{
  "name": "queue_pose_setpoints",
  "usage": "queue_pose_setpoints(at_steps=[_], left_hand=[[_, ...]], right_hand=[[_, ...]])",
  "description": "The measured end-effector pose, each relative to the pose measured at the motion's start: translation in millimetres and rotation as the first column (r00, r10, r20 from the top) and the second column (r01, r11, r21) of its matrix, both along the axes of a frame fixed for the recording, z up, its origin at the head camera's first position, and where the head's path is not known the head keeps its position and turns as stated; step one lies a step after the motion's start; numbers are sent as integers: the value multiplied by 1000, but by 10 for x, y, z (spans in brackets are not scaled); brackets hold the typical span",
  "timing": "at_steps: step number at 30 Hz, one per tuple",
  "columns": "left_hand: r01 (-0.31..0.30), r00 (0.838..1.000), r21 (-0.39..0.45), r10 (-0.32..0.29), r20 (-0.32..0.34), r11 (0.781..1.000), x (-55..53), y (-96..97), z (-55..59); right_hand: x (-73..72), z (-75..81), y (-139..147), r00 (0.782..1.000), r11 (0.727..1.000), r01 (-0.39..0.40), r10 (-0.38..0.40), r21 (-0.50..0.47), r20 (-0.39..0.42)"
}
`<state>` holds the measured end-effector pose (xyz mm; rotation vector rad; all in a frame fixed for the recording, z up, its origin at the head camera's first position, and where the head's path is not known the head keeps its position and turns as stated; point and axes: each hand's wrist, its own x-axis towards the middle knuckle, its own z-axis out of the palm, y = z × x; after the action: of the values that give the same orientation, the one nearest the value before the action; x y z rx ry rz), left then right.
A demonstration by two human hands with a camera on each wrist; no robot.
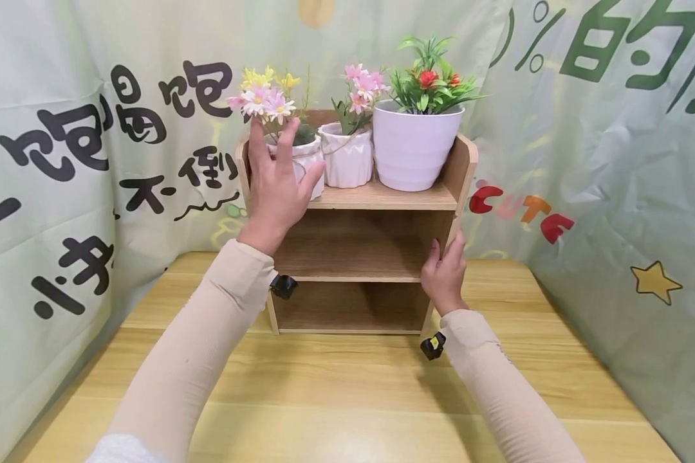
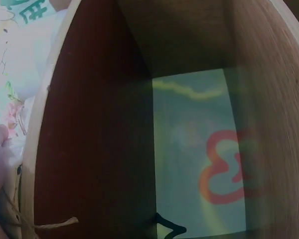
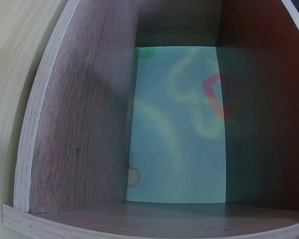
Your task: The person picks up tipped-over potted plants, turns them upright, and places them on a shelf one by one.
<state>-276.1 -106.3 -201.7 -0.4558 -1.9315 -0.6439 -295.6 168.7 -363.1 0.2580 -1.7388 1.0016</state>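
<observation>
A wooden three-tier shelf (image 1: 350, 247) stands on the table, carrying three potted artificial plants on top. At the left end, my left hand (image 1: 275, 193) is against the front of a small white pot (image 1: 308, 154) with pink and yellow flowers, its fingers spread and fairly straight. Beside it stands another small white pot (image 1: 347, 161) with pink flowers, then a larger white pot (image 1: 417, 148) with red flowers. Lower down, my right hand (image 1: 444, 276) grips the shelf's right side panel, thumb on the inner side. Twine (image 2: 57, 224) hangs by the shelf edge in the left wrist view.
Below the pots, the middle and bottom tiers hold nothing visible; the wrist views look through them to the backdrop. The wooden table (image 1: 336, 399) extends in front and to both sides. A printed curtain (image 1: 602, 161) surrounds the table's back and sides.
</observation>
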Motion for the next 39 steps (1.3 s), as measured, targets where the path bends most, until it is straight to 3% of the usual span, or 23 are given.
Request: queue_pose_setpoints(at_steps=[6, 15, 23, 26, 33, 39], left_hand=[[-68, 998, -98, 69, 10, 993, -12, -7, 3], [-156, 982, -119, 168, 89, 980, -52, 30, 36], [-205, 972, -157, 220, 85, 966, -55, 66, 70], [-218, 962, -166, 240, 130, 962, -45, 75, 94], [-262, 915, -213, 312, 255, 941, -46, 90, 139], [-231, 909, -210, 288, 302, 950, -73, 95, 165]], right_hand=[[-7, -1, 7, 1000, 1000, -2, 2, 2, 22], [15, 9, -5, 1000, 1000, 4, -4, -3, 30], [5, 3, -6, 999, 1000, 1, -1, 8, 35], [-3, 3, -7, 1000, 1000, 2, -2, 6, 26], [-13, 4, -1, 1000, 1000, -1, 1, 15, 17], [-6, 10, -5, 999, 1000, -7, 7, 4, 32]])
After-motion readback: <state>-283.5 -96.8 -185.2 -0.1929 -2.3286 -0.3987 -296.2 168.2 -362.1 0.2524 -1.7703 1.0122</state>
